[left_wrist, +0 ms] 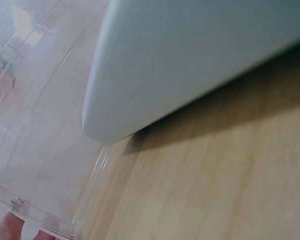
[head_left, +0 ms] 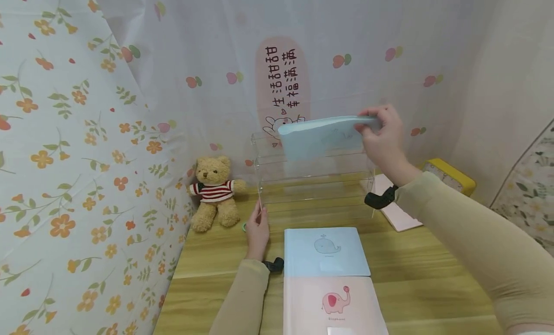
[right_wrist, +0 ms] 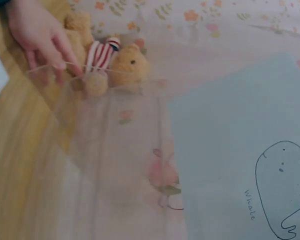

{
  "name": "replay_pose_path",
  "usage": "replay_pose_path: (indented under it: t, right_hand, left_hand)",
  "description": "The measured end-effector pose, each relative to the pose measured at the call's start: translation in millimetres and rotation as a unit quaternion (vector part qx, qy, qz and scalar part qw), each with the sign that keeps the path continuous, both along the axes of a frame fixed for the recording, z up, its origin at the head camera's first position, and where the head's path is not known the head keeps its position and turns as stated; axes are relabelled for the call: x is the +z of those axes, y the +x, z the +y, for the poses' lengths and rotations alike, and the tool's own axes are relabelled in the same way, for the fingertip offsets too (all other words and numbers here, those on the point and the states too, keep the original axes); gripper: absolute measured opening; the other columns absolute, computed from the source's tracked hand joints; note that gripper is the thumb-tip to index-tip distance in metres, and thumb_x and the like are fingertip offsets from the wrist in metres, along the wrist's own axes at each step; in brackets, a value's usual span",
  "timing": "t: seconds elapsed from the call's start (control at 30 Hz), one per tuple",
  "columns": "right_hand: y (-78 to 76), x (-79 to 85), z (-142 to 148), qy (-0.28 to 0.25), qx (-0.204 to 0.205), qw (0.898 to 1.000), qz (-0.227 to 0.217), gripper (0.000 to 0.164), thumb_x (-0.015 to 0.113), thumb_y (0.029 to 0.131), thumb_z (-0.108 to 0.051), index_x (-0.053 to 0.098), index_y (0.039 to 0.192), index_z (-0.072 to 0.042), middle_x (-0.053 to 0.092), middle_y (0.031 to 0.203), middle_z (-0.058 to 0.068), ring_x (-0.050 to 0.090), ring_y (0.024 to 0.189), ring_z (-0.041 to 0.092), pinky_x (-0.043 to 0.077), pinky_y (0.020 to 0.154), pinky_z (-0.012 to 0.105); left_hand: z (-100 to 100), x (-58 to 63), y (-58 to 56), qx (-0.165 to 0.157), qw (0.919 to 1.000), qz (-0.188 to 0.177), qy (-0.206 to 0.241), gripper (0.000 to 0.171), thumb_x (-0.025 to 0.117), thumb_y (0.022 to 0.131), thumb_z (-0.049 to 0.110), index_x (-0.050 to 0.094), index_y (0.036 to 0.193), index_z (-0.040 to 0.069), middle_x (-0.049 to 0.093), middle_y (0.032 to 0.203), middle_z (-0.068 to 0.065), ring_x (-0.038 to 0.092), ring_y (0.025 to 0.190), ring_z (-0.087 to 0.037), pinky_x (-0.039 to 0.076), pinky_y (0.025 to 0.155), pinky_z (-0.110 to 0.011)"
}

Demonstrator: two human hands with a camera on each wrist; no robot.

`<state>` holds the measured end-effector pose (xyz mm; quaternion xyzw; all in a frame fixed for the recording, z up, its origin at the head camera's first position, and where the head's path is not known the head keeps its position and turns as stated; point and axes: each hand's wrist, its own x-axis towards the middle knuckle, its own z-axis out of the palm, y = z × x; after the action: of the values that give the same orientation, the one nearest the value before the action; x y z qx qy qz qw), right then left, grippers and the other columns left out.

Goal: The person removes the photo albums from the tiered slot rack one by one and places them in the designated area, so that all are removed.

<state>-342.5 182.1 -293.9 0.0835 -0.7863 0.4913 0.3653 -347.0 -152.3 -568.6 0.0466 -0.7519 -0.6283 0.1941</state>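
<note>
My right hand (head_left: 383,135) pinches one end of a light blue notebook (head_left: 320,137), held up in front of the upper part of a clear plastic rack (head_left: 311,188). A whale drawing and the word "Whale" show on the notebook's cover (right_wrist: 230,150) in the right wrist view. Low at the rack's left side, my left hand (head_left: 258,231) grips the side panel's edge, its fingers (left_wrist: 10,227) showing through the clear plastic in the left wrist view. Closest to me on the table lie another blue whale notebook (head_left: 326,253) and a pink elephant notebook (head_left: 333,303).
A teddy bear (head_left: 215,193) in a striped shirt sits left of the rack. To the right, a pale pink notebook or board (head_left: 396,207) lies by a yellow-framed clock (head_left: 452,176). Patterned curtains (head_left: 86,157) stand at the left and behind the wooden table (head_left: 433,277).
</note>
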Motion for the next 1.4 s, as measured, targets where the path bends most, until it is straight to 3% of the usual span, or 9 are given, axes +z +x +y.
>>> replay_pose_path:
  t: [0.17, 0.33, 0.5, 0.6, 0.77, 1.07, 1.27, 1.4]
  right_hand:
    - [22.2, -31.3, 13.8, 0.032, -0.019, 0.999, -0.033, 0.014, 0.079, 0.100, -0.007, 0.077, 0.113, -0.001, 0.057, 0.107, -0.011, 0.049, 0.105, -0.004, 0.043, 0.087, 0.016]
    - [42.8, -61.8, 32.2, 0.046, -0.018, 0.997, -0.053, 0.016, 0.079, 0.099, -0.003, 0.076, 0.113, 0.002, 0.060, 0.111, -0.001, 0.050, 0.106, -0.005, 0.041, 0.087, 0.009]
    - [63.1, -91.0, 58.6, 0.066, -0.028, 0.995, -0.072, 0.014, 0.080, 0.099, -0.002, 0.075, 0.112, 0.002, 0.055, 0.108, -0.013, 0.047, 0.102, -0.006, 0.040, 0.078, 0.006]
    - [75.6, -103.9, 74.7, 0.082, -0.041, 0.993, -0.081, 0.015, 0.081, 0.099, -0.004, 0.076, 0.112, 0.000, 0.052, 0.105, -0.021, 0.045, 0.092, -0.002, 0.037, 0.068, 0.011]
    - [96.0, -119.3, 100.7, 0.110, -0.058, 0.987, -0.103, 0.016, 0.083, 0.098, -0.008, 0.076, 0.113, -0.005, 0.050, 0.104, -0.034, 0.040, 0.076, 0.003, 0.033, 0.056, 0.022]
    - [113.6, -145.1, 150.3, 0.138, -0.054, 0.977, -0.153, 0.017, 0.083, 0.099, -0.009, 0.074, 0.112, -0.007, 0.046, 0.108, -0.049, 0.047, 0.082, -0.019, 0.042, 0.063, 0.012]
    - [121.8, -158.1, 181.5, 0.159, -0.032, 0.971, -0.178, 0.018, 0.081, 0.102, -0.012, 0.071, 0.115, -0.004, 0.045, 0.105, -0.051, 0.049, 0.074, -0.009, 0.041, 0.058, 0.019]
    - [124.9, -163.8, 197.0, 0.181, -0.026, 0.960, -0.213, 0.020, 0.079, 0.104, -0.016, 0.070, 0.118, -0.005, 0.046, 0.102, -0.049, 0.048, 0.076, -0.008, 0.040, 0.058, 0.024]
  left_hand:
    - [-3.6, -0.2, 0.0, 0.002, 1.0000, 0.000, -0.006, 0.048, 0.063, 0.115, 0.028, 0.058, 0.162, 0.019, 0.066, 0.156, -0.015, 0.071, 0.134, -0.037, 0.063, 0.098, -0.042]
    - [-6.1, -0.1, 0.0, -0.001, 1.0000, 0.004, -0.002, 0.048, 0.063, 0.115, 0.027, 0.058, 0.161, 0.019, 0.065, 0.158, -0.014, 0.070, 0.136, -0.037, 0.062, 0.107, -0.052]
    - [-5.9, 1.1, -0.8, -0.009, 0.9999, 0.005, 0.003, 0.048, 0.062, 0.115, 0.027, 0.057, 0.162, 0.018, 0.062, 0.160, -0.015, 0.067, 0.140, -0.038, 0.058, 0.113, -0.055]
    - [-5.1, 1.8, -0.1, -0.008, 0.9999, 0.003, 0.007, 0.048, 0.061, 0.115, 0.025, 0.056, 0.162, 0.017, 0.063, 0.160, -0.015, 0.067, 0.141, -0.038, 0.058, 0.114, -0.054]
    - [-4.2, 1.6, 1.5, -0.005, 0.9999, -0.003, 0.012, 0.048, 0.061, 0.115, 0.022, 0.057, 0.162, 0.017, 0.064, 0.159, -0.014, 0.067, 0.141, -0.036, 0.057, 0.115, -0.054]
    - [-2.4, 0.7, 0.9, -0.008, 1.0000, 0.003, 0.003, 0.048, 0.061, 0.115, 0.025, 0.057, 0.163, 0.019, 0.063, 0.160, -0.013, 0.067, 0.141, -0.037, 0.056, 0.116, -0.056]
    - [-1.0, 1.1, 2.0, -0.011, 0.9999, 0.001, -0.005, 0.050, 0.061, 0.116, 0.030, 0.055, 0.164, 0.020, 0.062, 0.161, -0.013, 0.066, 0.141, -0.039, 0.056, 0.115, -0.058]
    - [-1.3, 0.9, 1.3, -0.007, 1.0000, -0.001, -0.004, 0.050, 0.061, 0.115, 0.030, 0.055, 0.164, 0.020, 0.062, 0.161, -0.013, 0.067, 0.140, -0.038, 0.057, 0.114, -0.057]
